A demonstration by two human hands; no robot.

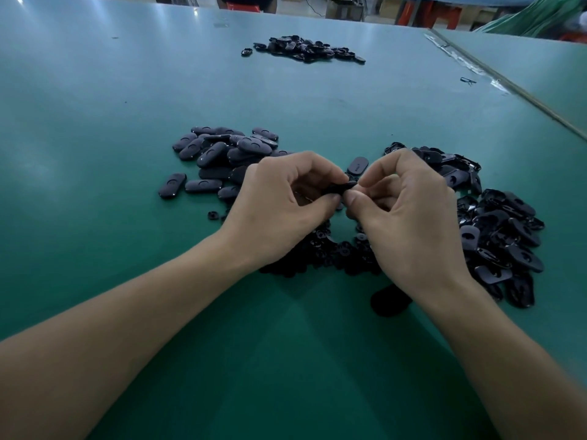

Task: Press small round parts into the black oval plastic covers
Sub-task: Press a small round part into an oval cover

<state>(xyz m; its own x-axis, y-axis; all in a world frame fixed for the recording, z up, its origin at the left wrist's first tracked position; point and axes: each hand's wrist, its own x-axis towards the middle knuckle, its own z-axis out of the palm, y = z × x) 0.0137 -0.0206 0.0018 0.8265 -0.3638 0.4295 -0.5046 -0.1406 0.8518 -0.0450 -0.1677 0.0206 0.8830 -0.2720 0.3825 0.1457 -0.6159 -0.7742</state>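
The left forearm [111,328] and right forearm [514,360] reached in bare over the smooth green tabletop [95,122], with a dark oval piece [389,300] lying just beside the right wrist. Beyond it, a heap of small round parts [320,249], glossy black and ring-like, sat under both wrists. Above that heap the left hand [279,201] and right hand [409,211] met fingertip to fingertip, each pinching an end of one black oval cover [341,187] held clear of the surface; whether a round part already sat in it could not be told. The likely trouble was a part going in tilted under thumb pressure, so that it would jam or pop loose, and a dropped one would vanish among the identical black pieces below. The plastic looked hard and slick and probably gave little grip. Left of the hands lay a pile of matte covers [222,154], rounded backs up; to the right, a pile of shiny covers [502,236], hollow sides showing. A single cover [358,165] lay just behind the fingers. Far off sat another black pile [305,49].
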